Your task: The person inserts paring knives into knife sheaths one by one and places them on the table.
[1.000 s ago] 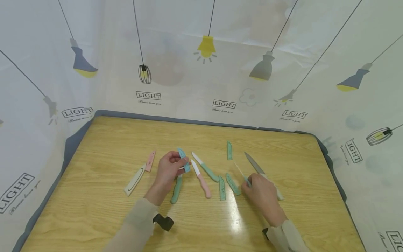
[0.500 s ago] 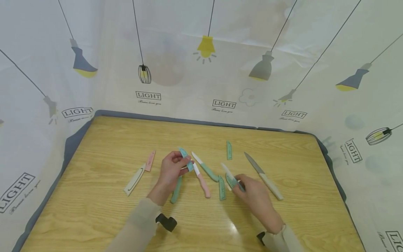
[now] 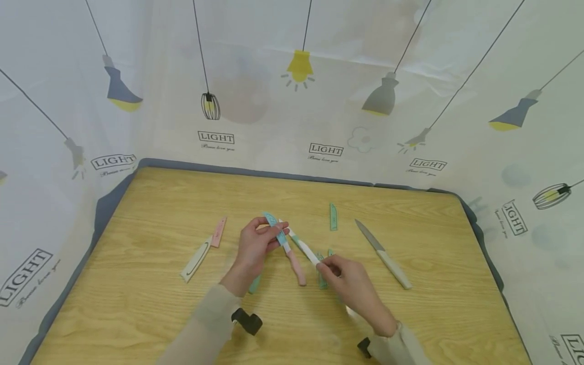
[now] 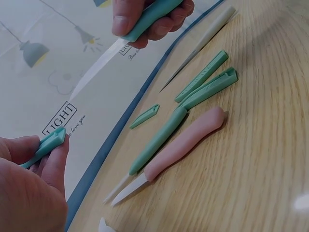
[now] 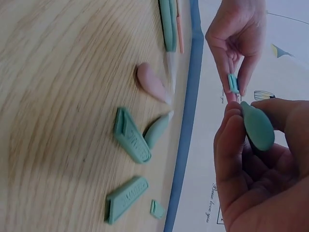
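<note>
In the head view my left hand pinches a small blue knife sheath between thumb and fingers, its open end facing the other hand. My right hand grips the blue-green handle of a small knife, whose white blade points at the sheath. In the left wrist view a gap separates blade tip and sheath. Both are held above the table. Below them lie a pink-handled knife and a green-handled knife. Another green handle is partly hidden by my left hand.
Two green sheaths lie near my right hand, and a third green sheath lies farther back. At right is a large knife with a cream handle. A pink sheath and a cream sheath-like piece lie at left.
My right hand has lifted the blue-handled knife and brought it leftward, blade turned toward the left hand. The left hand, still holding the blue sheath, has shifted slightly right.
</note>
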A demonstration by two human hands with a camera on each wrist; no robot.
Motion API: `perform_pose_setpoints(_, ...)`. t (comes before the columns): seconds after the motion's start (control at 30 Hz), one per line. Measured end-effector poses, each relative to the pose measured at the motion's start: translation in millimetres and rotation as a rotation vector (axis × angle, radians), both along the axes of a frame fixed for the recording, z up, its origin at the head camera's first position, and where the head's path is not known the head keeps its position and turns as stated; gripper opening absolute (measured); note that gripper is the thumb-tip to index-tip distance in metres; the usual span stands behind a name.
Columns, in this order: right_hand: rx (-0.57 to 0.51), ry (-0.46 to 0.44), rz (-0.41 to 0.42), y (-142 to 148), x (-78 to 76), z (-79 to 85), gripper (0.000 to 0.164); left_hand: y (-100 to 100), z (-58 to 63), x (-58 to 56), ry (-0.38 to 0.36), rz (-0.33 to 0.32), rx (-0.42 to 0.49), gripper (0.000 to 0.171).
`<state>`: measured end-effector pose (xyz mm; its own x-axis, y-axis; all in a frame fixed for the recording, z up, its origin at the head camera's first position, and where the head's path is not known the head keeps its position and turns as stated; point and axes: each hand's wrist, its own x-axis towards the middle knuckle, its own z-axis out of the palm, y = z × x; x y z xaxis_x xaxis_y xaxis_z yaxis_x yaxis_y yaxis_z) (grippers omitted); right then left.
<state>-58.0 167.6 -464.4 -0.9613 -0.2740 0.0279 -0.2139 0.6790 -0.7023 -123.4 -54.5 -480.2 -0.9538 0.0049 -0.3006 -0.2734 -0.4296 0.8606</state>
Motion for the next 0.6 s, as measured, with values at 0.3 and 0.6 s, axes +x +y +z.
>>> perform_pose_setpoints(0.3,-0.097,-0.086,0.066,-8.4,-3.0,-1.2,0.030,3.5,0.3,-0.1,0.013,-0.018,0.005,0.030)
perform_pose_setpoints(0.6,-0.114,-0.135,0.069,-12.5,-5.8,0.2,0.032,6.3,2.2,0.7,0.028,-0.034,0.020,0.034)
